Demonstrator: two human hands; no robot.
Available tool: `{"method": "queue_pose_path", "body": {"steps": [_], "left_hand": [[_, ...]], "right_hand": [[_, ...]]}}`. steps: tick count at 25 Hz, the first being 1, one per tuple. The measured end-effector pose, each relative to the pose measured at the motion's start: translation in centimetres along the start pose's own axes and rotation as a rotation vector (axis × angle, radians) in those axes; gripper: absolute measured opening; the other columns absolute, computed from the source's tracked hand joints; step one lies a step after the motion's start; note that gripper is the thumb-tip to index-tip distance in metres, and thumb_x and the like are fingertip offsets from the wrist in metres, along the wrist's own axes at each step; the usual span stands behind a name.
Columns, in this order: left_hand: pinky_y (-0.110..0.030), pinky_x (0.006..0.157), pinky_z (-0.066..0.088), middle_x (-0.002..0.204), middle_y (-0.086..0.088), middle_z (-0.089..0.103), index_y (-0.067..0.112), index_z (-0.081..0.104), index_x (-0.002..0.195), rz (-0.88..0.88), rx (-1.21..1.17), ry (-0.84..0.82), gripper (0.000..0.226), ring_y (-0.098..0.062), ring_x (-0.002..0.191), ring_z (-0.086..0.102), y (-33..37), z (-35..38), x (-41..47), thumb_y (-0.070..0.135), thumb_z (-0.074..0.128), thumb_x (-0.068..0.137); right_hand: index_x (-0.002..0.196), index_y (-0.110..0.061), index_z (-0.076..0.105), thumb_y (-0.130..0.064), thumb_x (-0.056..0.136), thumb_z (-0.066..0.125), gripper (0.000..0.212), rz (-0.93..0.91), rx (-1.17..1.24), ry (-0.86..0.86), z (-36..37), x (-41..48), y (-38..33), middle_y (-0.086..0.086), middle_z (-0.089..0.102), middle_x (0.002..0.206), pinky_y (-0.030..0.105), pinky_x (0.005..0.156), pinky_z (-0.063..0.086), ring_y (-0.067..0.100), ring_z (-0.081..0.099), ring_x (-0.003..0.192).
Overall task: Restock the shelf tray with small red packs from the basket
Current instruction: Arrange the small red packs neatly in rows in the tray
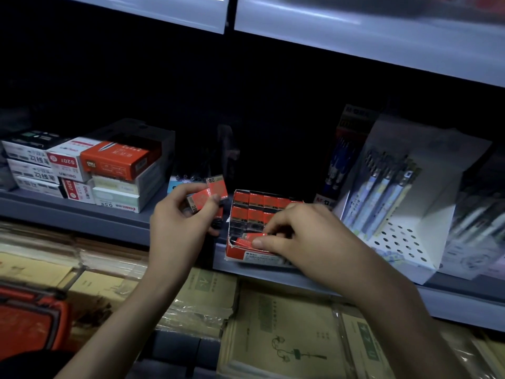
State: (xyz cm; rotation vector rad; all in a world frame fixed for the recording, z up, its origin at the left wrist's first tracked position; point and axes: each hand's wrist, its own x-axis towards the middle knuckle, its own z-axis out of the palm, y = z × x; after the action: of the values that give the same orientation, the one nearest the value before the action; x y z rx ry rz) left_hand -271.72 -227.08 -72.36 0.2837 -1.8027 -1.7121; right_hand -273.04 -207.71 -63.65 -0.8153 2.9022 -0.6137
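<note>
A red cardboard shelf tray point(247, 254) sits on the grey shelf, with rows of small red packs point(255, 207) standing in its far part. My right hand point(303, 231) reaches into the tray's near end and pinches one small red pack point(252, 237) there between thumb and fingers. Just left of the tray, my left hand point(180, 220) grips a bunch of small red packs point(211, 192) marked 2B, fanned out above the fingers. The red basket point(30, 318) shows at the lower left edge.
Stacked white and red stationery boxes point(90, 170) stand on the shelf to the left. A white perforated pen display point(404, 203) stands right of the tray. Wrapped notebooks point(276, 332) fill the lower shelf. Another shelf edge point(355, 31) hangs overhead.
</note>
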Motion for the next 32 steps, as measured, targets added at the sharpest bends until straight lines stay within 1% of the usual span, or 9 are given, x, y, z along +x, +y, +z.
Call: {"method": "queue_pose_path", "body": {"steps": [3, 6, 11, 13, 16, 19, 23, 28, 32], "left_hand": [[-0.029, 0.059, 0.06, 0.084, 0.001, 0.078, 0.02, 0.073, 0.106, -0.006, -0.026, 0.004, 0.013, -0.018, 0.068, 0.075, 0.1, 0.0, 0.0, 0.022, 0.076, 0.093], [-0.031, 0.06, 0.061, 0.085, 0.001, 0.078, 0.019, 0.072, 0.107, -0.015, -0.032, -0.004, 0.013, -0.02, 0.066, 0.075, 0.2, -0.1, 0.0, 0.02, 0.075, 0.094], [-0.039, 0.063, 0.064, 0.085, 0.003, 0.078, 0.021, 0.072, 0.106, -0.016, -0.027, -0.006, 0.013, -0.018, 0.067, 0.075, 0.1, -0.2, 0.1, 0.021, 0.075, 0.093], [-0.045, 0.067, 0.065, 0.086, 0.001, 0.078, 0.02, 0.072, 0.107, -0.022, -0.031, -0.007, 0.013, -0.019, 0.068, 0.076, 0.2, -0.2, 0.1, 0.021, 0.075, 0.093], [-0.05, 0.069, 0.064, 0.086, 0.0, 0.078, 0.019, 0.073, 0.107, -0.025, -0.031, -0.006, 0.014, -0.019, 0.068, 0.076, 0.3, -0.1, 0.1, 0.02, 0.075, 0.093], [-0.054, 0.071, 0.064, 0.084, -0.003, 0.078, 0.019, 0.073, 0.107, -0.04, -0.034, 0.005, 0.014, -0.02, 0.066, 0.076, 0.4, -0.1, 0.2, 0.021, 0.076, 0.093], [-0.05, 0.07, 0.065, 0.085, -0.002, 0.078, 0.019, 0.073, 0.106, -0.063, -0.05, 0.004, 0.014, -0.019, 0.066, 0.076, 0.5, -0.3, 0.1, 0.02, 0.076, 0.093], [-0.041, 0.066, 0.064, 0.09, -0.004, 0.079, 0.02, 0.073, 0.108, -0.07, -0.057, -0.006, 0.015, -0.021, 0.064, 0.076, 0.5, -0.6, 0.2, 0.021, 0.075, 0.093], [-0.042, 0.068, 0.063, 0.087, -0.001, 0.079, 0.023, 0.072, 0.106, -0.075, -0.041, 0.001, 0.014, -0.023, 0.06, 0.075, 0.6, -0.4, 0.1, 0.024, 0.076, 0.092]], "right_hand": [[0.085, -0.025, 0.072, -0.046, 0.085, 0.078, 0.022, 0.042, 0.05, -0.025, -0.3, 0.7, -0.1, -0.002, 0.071, 0.079, 0.033, 0.065, 0.058, 0.008, 0.064, 0.063], [0.082, -0.025, 0.07, -0.031, 0.082, 0.085, 0.016, 0.038, 0.157, -0.021, -0.4, 0.9, -0.1, -0.007, 0.07, 0.075, 0.019, 0.054, 0.047, -0.002, 0.056, 0.051], [0.09, -0.035, 0.07, -0.023, 0.091, 0.076, 0.014, -0.012, 0.13, 0.022, -0.5, 1.0, 0.4, -0.009, 0.068, 0.082, 0.034, 0.068, 0.059, 0.005, 0.063, 0.066], [0.098, -0.039, 0.073, -0.034, 0.094, 0.071, 0.007, -0.034, 0.144, -0.017, -0.8, 0.8, 0.1, -0.012, 0.071, 0.085, 0.034, 0.073, 0.06, 0.005, 0.067, 0.075], [0.1, -0.039, 0.075, -0.05, 0.082, 0.079, 0.022, -0.032, 0.114, -0.089, -1.4, 1.4, -0.8, -0.009, 0.07, 0.087, 0.034, 0.073, 0.059, 0.009, 0.066, 0.078], [0.098, -0.035, 0.075, -0.039, 0.074, 0.089, 0.028, -0.024, 0.004, -0.119, -1.7, 2.4, -1.5, -0.003, 0.068, 0.085, 0.034, 0.067, 0.057, 0.012, 0.063, 0.069], [0.089, -0.031, 0.071, -0.023, 0.075, 0.087, 0.022, -0.057, -0.014, -0.111, -0.9, 3.1, -1.7, -0.004, 0.067, 0.081, 0.036, 0.063, 0.058, 0.011, 0.062, 0.065], [0.089, -0.03, 0.073, -0.016, 0.077, 0.084, 0.021, -0.054, 0.22, -0.041, -3.2, 2.5, -0.1, -0.018, 0.059, 0.058, 0.018, 0.05, 0.043, 0.001, 0.048, 0.048], [0.091, -0.031, 0.074, -0.019, 0.079, 0.084, 0.019, 0.027, 0.287, 0.145, -2.5, 3.6, 1.6, -0.012, 0.069, 0.067, 0.013, 0.052, 0.043, -0.003, 0.057, 0.052]]}}
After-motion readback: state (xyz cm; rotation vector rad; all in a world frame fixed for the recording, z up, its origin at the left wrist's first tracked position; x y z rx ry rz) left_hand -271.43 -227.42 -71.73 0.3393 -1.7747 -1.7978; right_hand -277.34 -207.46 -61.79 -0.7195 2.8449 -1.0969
